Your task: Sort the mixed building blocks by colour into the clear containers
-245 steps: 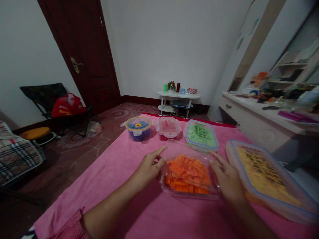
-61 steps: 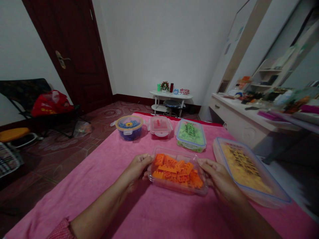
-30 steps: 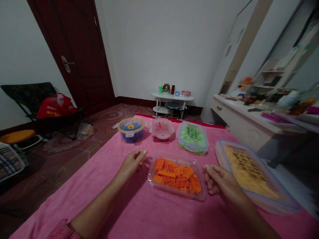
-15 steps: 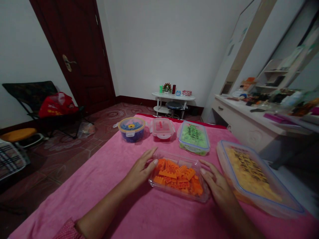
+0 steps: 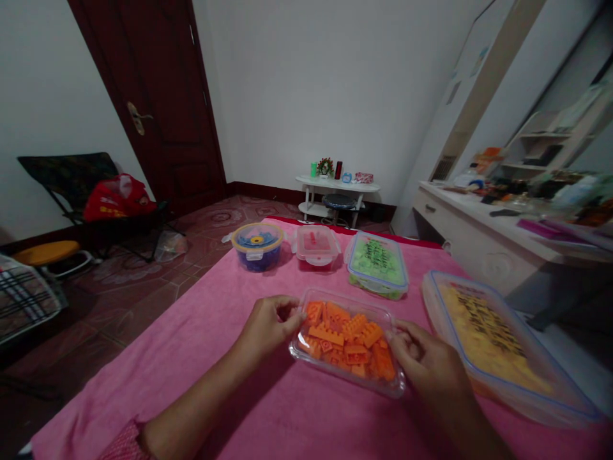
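Note:
A clear lidless plastic container [image 5: 393,386] full of orange building bricks [image 5: 347,342] sits on the pink cloth [image 5: 239,377] right in front of me. My left hand [image 5: 268,326] is closed on the container's left end, fingers curled over the rim. At the right end my right hand [image 5: 421,361] grips the container in the same way. The container looks slightly tilted between the two hands.
Further back stand a round blue-brick tub [image 5: 257,246], a small red-brick box [image 5: 317,246] and a green-brick box [image 5: 377,263], all lidded. A large lidded yellow-brick box [image 5: 493,338] lies close on the right. A dresser [image 5: 479,243] stands beyond, a chair [image 5: 86,191] left.
Half a second ago both hands lay flat and open beside the container. They have now curled shut on its two ends. A second ago they were off it, loosely closed.

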Available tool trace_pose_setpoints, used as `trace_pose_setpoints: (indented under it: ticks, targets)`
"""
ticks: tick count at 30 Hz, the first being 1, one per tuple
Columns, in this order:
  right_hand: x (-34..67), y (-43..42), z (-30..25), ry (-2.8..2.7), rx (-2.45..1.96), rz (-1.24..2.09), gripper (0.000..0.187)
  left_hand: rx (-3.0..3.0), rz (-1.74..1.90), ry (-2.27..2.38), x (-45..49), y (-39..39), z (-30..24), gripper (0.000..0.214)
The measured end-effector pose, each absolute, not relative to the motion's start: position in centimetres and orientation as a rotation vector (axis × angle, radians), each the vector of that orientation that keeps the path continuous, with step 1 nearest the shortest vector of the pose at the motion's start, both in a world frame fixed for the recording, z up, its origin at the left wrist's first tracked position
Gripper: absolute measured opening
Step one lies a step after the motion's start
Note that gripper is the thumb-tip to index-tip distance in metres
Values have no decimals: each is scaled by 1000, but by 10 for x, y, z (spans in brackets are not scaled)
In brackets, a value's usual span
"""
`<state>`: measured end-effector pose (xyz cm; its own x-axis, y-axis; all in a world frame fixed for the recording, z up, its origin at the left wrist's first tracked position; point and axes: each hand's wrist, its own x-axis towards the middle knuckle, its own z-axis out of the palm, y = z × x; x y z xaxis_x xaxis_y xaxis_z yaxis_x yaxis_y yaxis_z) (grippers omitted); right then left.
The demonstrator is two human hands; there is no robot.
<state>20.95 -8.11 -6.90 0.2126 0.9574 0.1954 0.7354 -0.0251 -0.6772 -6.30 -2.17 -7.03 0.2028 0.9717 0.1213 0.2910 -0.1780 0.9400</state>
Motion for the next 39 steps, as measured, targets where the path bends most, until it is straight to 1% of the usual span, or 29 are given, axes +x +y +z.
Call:
trace_pose_setpoints:
  ticks: [4, 8, 11, 13, 16, 19, 23, 25, 27, 29, 32, 36, 39]
  targets:
    - [209, -88, -60, -1789, -1931, 85, 29, 1959, 945, 1387, -66, -28, -57, 24]
    - [206, -96, -46, -1848, -2033, -142, 29, 2140, 883, 1548, -69, -35, -47, 16]
    - [206, -98, -41, -1862, -2102, -247, 30, 2187, 878, 1594, -69, -38, -43, 18]
    - [207, -97, -40, -1845, -2136, -247, 30, 2210, 843, 1587, -68, -40, -41, 20]
    - [212, -93, -40, -1814, -2120, -99, 29, 2189, 810, 1546, -66, -40, -39, 18]
    - [216, -89, -40, -1711, -1931, 192, 34, 2042, 877, 1446, -66, -37, -38, 21]
    - [218, -83, -49, -1376, -1645, 766, 46, 1556, 860, 1205, -66, -29, -45, 24]
    - [216, -80, -58, -1153, -1480, 1062, 45, 1434, 771, 1155, -66, -26, -50, 27]
    - [212, -79, -65, -987, -1308, 1240, 39, 1425, 690, 1142, -66, -24, -54, 32]
    - [209, -79, -69, -908, -1206, 1313, 33, 1448, 637, 1160, -67, -24, -56, 35]
    - [208, -82, -66, -883, -1157, 1373, 29, 1504, 578, 1218, -69, -27, -53, 32]
    - [215, -81, -68, -894, -1165, 1398, 31, 1658, 566, 1233, -74, -31, -44, 25]
    - [222, -76, -76, -933, -1226, 1353, 36, 1570, 546, 1200, -74, -31, -42, 28]
